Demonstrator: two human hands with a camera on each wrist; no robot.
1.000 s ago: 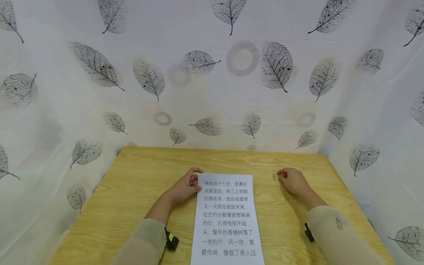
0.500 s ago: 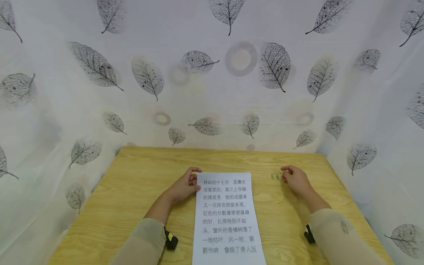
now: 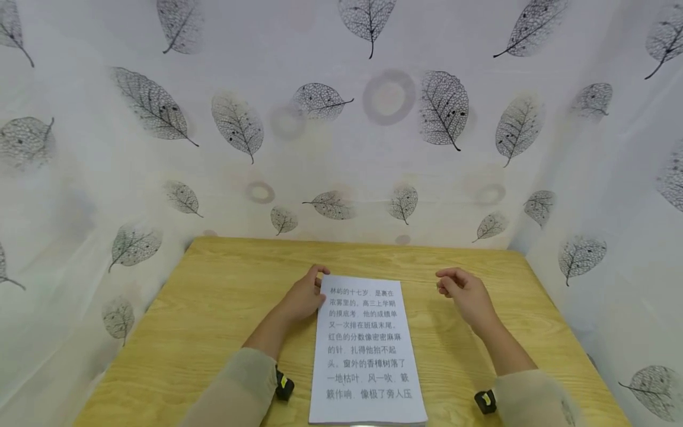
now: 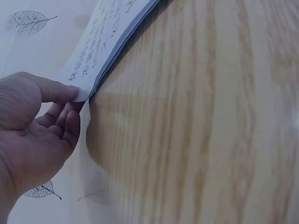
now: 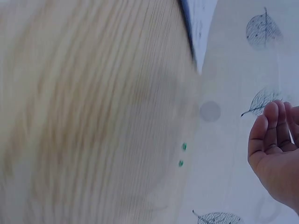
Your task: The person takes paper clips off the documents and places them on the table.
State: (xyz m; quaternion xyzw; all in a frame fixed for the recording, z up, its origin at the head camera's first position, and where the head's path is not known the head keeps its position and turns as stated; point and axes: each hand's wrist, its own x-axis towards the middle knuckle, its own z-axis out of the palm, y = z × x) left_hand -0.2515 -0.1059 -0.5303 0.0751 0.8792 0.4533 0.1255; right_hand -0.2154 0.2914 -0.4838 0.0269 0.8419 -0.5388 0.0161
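Note:
A stack of white printed paper (image 3: pixel 364 350) lies lengthwise on the wooden table, its layered edge visible in the left wrist view. My left hand (image 3: pixel 300 299) pinches its far left corner, thumb (image 4: pixel 63 92) on top and the other fingers beneath. To the right of the stack, apart from it, my right hand (image 3: pixel 468 296) is raised over the table with bent fingers close together. Whether anything small sits between those fingertips is hidden. Two small green paper clips (image 5: pixel 184 146) lie on the table in the right wrist view; the hand covers them in the head view.
A leaf-printed white curtain (image 3: pixel 341 154) hangs behind the table and along both sides. The table's far edge (image 3: pixel 427 246) runs just beyond both hands. Each wrist carries a small black camera (image 3: pixel 485 401).
My right hand first drew right, uncovering a second green clip, then rose and came back left over the clips. The stack's near end has come into view; the left hand keeps its corner.

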